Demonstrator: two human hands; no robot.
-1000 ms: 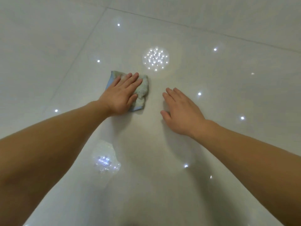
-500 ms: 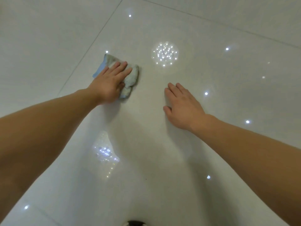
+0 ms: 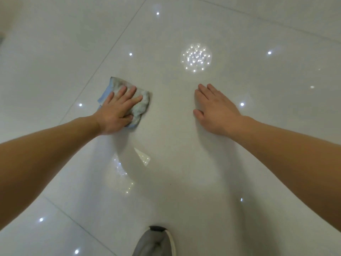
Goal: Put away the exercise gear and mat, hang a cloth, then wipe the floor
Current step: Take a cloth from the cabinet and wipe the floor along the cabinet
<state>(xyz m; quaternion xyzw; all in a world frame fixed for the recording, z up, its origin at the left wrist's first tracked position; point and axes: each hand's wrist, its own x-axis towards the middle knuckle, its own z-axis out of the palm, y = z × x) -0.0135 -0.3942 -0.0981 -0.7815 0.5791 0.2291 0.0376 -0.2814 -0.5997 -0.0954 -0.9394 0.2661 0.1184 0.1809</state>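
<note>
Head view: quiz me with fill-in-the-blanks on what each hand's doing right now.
The left hand presses a ____ onto the floor.
The right hand lies flat on the floor, holding ____.
A grey shoe shows at the ____ edge of the view.
Missing words: cloth; nothing; bottom.

One view is given, taken from the head and aimed forward and steeply down at the tiled floor (image 3: 175,145), from close above. The left hand (image 3: 116,111) and right hand (image 3: 215,111) are framed just above centre, with a grey shoe (image 3: 155,242) cut by the bottom edge. The tile joints near the edges are probably bent by the wide lens.
</note>
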